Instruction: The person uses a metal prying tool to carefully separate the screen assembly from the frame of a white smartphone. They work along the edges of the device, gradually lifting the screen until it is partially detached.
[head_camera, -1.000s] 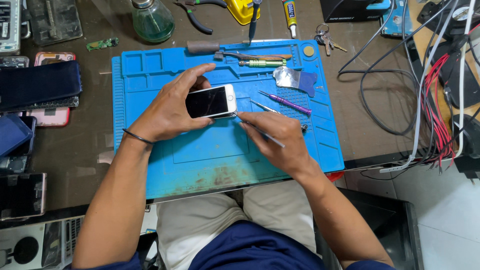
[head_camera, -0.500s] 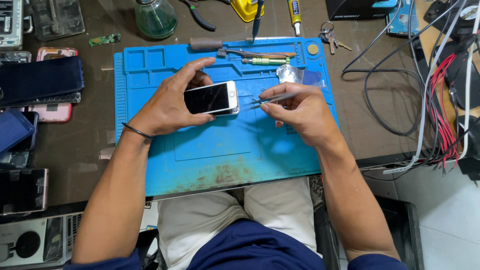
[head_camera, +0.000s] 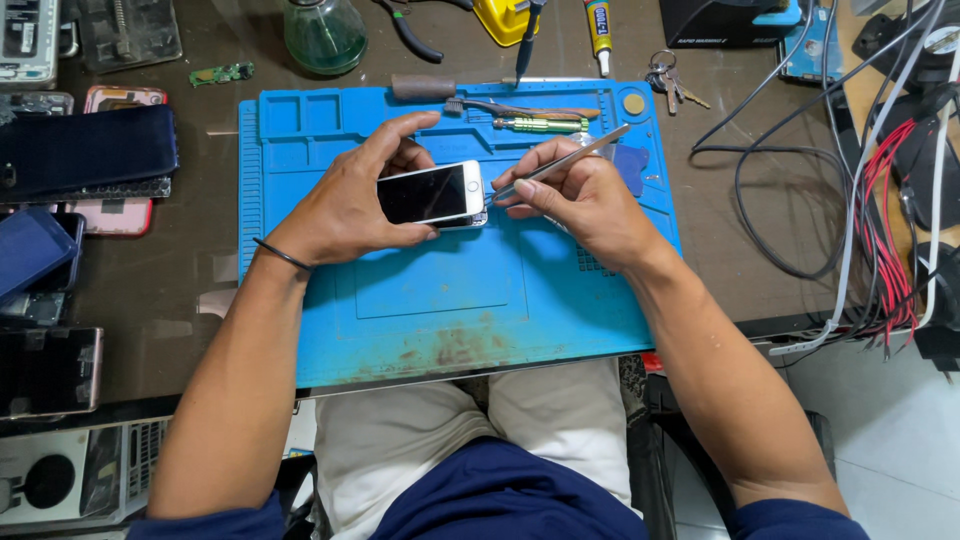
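Centrally, over the upper middle of the blue silicone repair mat (head_camera: 440, 310), the left hand (head_camera: 350, 205) cups a small white smartphone with a dark screen (head_camera: 430, 193), thumb along its near long edge and fingers curled over the far edge, so the phone sits level just above the mat. The right hand (head_camera: 585, 200) pinches a pair of thin silver metal tweezers (head_camera: 560, 165) between thumb and forefinger; the tip meets the phone's right short end, and the shaft slants up toward the mat's far right corner.

Along the mat's far edge lie a brown-handled brush (head_camera: 470, 95) and a green-handled screwdriver (head_camera: 540, 125), near the fingertips of both hands. A round gold coin-like disc (head_camera: 634, 103) sits in the far right corner, and a blue plastic pick (head_camera: 632, 165) lies just beside the right knuckles. The near half of the mat is bare, stained brown toward its near edge.

Off the mat's left edge, on the dark brown table (head_camera: 200, 290), a stack of dark phones and screens (head_camera: 85, 160) crowds the space. Beyond the far edge stand a green glass bottle (head_camera: 325, 35), black-handled pliers (head_camera: 410, 30) and a small glue tube (head_camera: 598, 25). To the right lie a bunch of keys (head_camera: 668, 80) and a tangle of black, grey and red cables (head_camera: 860, 190) reaching the table's right edge.
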